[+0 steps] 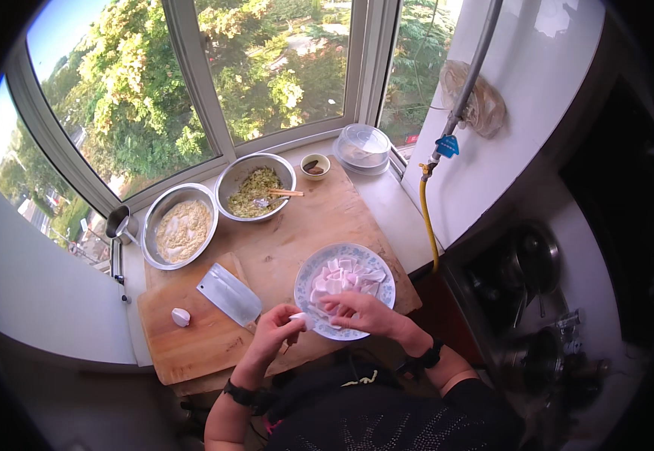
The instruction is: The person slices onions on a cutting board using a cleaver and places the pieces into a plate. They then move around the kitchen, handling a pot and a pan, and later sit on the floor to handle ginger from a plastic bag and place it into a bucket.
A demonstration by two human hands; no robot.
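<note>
My left hand [270,334] pinches a pale pink-white onion piece [305,320] at the near left edge of a blue-patterned plate [384,269]. Many similar onion pieces [349,276] are heaped on that plate. Over its near side hovers my right hand [367,314], fingers bent and apart; I see nothing held in it, and it hides part of the heap. Left of my hands, a cleaver [229,296] lies flat on a small wooden cutting board [169,355], its handle partly covered by my left hand. A single onion chunk [180,317] rests on the board's left part.
A large wooden board [270,248] lies underneath. At its far side stand a steel bowl [148,225] of crumbly flour mixture and another [226,183] of chopped greens with chopsticks and a spoon. A small bowl [305,171], plastic container [363,145] and yellow hose [425,220] are beyond.
</note>
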